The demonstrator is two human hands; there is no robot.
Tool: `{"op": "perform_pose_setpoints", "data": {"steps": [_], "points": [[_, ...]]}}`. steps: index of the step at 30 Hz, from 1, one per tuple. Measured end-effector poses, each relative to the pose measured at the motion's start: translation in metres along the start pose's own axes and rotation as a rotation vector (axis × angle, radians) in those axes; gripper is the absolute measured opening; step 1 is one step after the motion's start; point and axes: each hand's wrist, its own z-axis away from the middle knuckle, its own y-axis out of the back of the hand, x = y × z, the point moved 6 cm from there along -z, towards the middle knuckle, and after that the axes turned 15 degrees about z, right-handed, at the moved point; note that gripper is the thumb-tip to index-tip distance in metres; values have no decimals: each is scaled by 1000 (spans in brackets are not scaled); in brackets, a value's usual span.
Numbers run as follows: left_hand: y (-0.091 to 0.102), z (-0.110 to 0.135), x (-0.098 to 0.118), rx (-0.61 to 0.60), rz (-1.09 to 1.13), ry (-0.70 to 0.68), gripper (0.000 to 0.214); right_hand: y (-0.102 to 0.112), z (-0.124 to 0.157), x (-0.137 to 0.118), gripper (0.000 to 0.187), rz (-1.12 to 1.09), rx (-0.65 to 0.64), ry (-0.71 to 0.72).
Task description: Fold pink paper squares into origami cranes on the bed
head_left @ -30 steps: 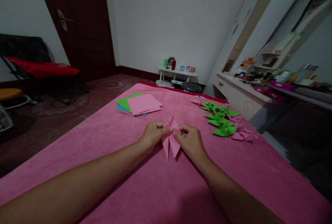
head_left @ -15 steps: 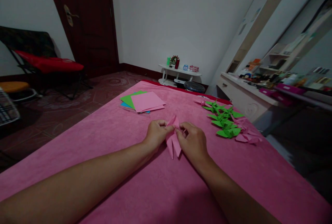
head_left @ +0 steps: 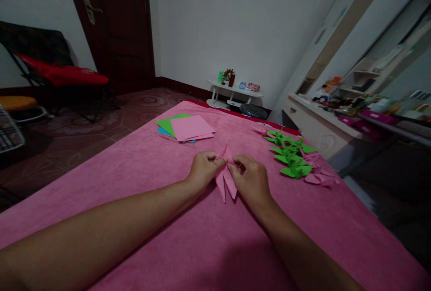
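Between my hands is a pink folded origami paper [head_left: 225,182], its upper end pointed and its lower end split into two narrow legs toward me. My left hand [head_left: 204,168] pinches its left side, the thumb lying across the middle. From the other side my right hand [head_left: 251,176] grips it, thumb and curled fingers closed near the centre. The undersides of the fingers are partly hidden. Both hands are low over the pink cloth [head_left: 161,232].
Square paper sheets [head_left: 193,128] in pink, green and blue lie stacked beyond my left hand. To the right sit several green origami pieces [head_left: 292,160] and pink origami pieces [head_left: 321,176]. A white shelf [head_left: 235,89] and a dresser [head_left: 323,116] stand farther back.
The view has tilted slightly. My hands keep hold of the pink paper, and its two lower legs are spread a little wider apart.
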Motion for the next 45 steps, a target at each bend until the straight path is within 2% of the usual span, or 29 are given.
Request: {"op": "perform_pose_setpoints", "data": {"steps": [3, 6, 15, 21, 31, 37, 40, 45], "points": [[1, 1, 4, 41, 51, -10, 23, 0, 2, -3, 7, -33, 3, 15], [1, 1, 6, 64, 110, -21, 20, -1, 3, -4, 13, -59, 8, 20], [-3, 0, -2, 15, 261, 67, 15, 1, 7, -1, 15, -1, 72, 0], [-2, 0, -5, 7, 298, 86, 16, 3, 10, -8, 13, 48, 113, 68], [-4, -1, -7, -13, 335, 134, 21, 2, 12, -17, 12, 152, 37, 171], [-4, 2, -4, -30, 277, 102, 21, 2, 10, -13, 17, 5, 73, 140], [-5, 3, -3, -57, 221, 71, 18, 4, 8, -8, 14, -108, 112, 92], [-3, 2, -4, -13, 186, 60, 17, 5, 7, -10, 14, -193, 117, 91]]}}
